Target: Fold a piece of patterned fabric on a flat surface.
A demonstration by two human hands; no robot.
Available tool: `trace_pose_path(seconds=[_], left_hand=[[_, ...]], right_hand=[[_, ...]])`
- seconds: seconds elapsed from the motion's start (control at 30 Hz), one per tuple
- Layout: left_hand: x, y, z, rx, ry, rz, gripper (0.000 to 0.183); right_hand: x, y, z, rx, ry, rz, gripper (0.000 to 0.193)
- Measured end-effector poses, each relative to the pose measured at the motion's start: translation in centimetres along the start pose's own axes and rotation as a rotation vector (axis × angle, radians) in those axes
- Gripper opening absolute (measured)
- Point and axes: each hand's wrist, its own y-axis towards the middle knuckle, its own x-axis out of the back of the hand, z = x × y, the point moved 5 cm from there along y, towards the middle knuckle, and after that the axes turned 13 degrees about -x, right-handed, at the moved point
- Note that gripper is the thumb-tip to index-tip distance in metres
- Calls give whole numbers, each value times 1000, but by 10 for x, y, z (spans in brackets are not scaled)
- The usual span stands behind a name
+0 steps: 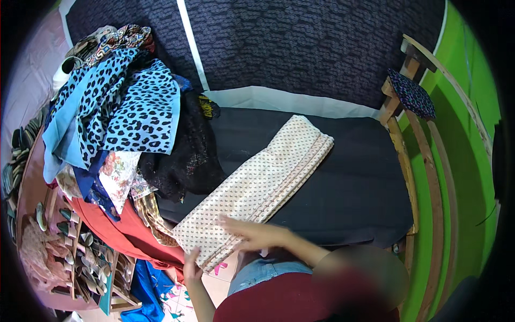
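Folded cream dotted cloth (257,188) lies as a long strip on the dark table (354,182), running from 7 to 1 o'clock. Right hand (252,232) flat on its near end, fingers spread, gripping nothing. Left hand (191,266) at the 7 o'clock corner, fingers loosely open against the edge. Step looks like smoothing the fold; next fold would need both near corners pinched. Heap of clothes (118,112) at 10 o'clock

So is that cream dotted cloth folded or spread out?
Folded: the cream dotted cloth lies as a long narrow strip, stacked layer edges showing along its right side, both hands at its near end.
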Motion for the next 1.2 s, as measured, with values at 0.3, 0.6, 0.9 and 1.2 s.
trace_pose_path(seconds=[0.3, 0.6, 0.9, 1.2], left_hand=[[-17, 6, -14, -261, 104, 188, 94], [-21, 2, -28, -346, 199, 229, 119], [-22, -3, -29, -511, 270, 280, 128], [-24, -10, -15, -498, 601, 373, 96]], right_hand=[[241, -85, -132, -723, -722, -870, 39], [269, -95, -113, -530, -819, -1119, 23], [250, -123, -137, -589, -806, -787, 32], [243, -99, -126, -784, -874, -543, 47]])
